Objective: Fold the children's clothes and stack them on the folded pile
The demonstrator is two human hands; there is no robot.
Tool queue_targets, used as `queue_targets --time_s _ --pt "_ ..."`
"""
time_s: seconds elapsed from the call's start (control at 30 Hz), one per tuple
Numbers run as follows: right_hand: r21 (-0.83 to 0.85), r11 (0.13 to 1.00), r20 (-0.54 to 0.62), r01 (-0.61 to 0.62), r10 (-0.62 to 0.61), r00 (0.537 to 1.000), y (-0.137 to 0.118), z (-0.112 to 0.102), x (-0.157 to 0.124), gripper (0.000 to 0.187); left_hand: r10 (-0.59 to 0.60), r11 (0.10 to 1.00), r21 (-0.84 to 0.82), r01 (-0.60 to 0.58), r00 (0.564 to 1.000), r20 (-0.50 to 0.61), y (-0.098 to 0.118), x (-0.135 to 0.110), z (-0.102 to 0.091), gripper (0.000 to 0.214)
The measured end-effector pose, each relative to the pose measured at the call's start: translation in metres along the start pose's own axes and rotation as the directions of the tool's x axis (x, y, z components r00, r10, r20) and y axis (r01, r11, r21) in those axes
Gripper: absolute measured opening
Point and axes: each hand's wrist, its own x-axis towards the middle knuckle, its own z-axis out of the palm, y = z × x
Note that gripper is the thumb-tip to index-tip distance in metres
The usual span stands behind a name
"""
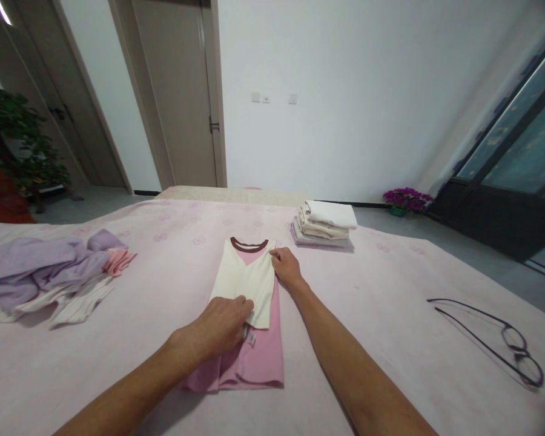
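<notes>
A pink and cream shirt (240, 278) with a brown neckband lies in front of me, its neckline pointing away and its sides turned inward. Cream sleeve fabric lies across the pink body, and a small white label shows near the middle. My left hand (229, 324) is closed on the cream cloth at the middle of the shirt, its fingertips partly hidden. At the upper right edge, just below the neckband, my right hand (286, 266) pinches the fabric between thumb and fingers.
Unfolded lilac, pink and striped clothes (49, 269) are heaped at the left. A stack of folded clothes (324, 224) stands beyond my right hand. Eyeglasses (511, 348) lie at the right on the pink bedspread (358, 315).
</notes>
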Motion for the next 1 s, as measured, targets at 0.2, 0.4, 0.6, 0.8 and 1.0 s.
queue_targets --time_s 0.2,0.4,0.6,0.8,1.0 --pt "0.006 1.000 -0.002 -0.002 0.002 1.000 -0.003 -0.002 -0.001 0.028 0.002 1.000 -0.012 -0.002 1.000 -0.010 0.000 0.002 0.006 0.028" --pt "0.005 1.000 0.009 0.001 -0.001 1.000 -0.003 -0.003 -0.001 0.028 -0.013 0.999 -0.034 0.013 1.000 0.009 -0.001 0.002 0.007 0.027" --pt "0.016 1.000 -0.001 0.012 -0.012 1.000 -0.001 -0.002 -0.001 0.028 -0.012 1.000 -0.029 0.012 1.000 0.009 -0.001 0.001 0.005 0.028" --pt "0.016 1.000 0.003 0.002 -0.002 1.000 -0.002 -0.002 -0.001 0.027 -0.074 0.996 -0.054 0.071 0.996 -0.056 0.001 -0.001 -0.009 0.023" --pt "0.026 1.000 -0.009 0.010 -0.010 1.000 -0.003 -0.003 -0.002 0.027 -0.059 0.983 -0.182 0.001 0.948 -0.313 0.005 0.009 -0.001 0.031"
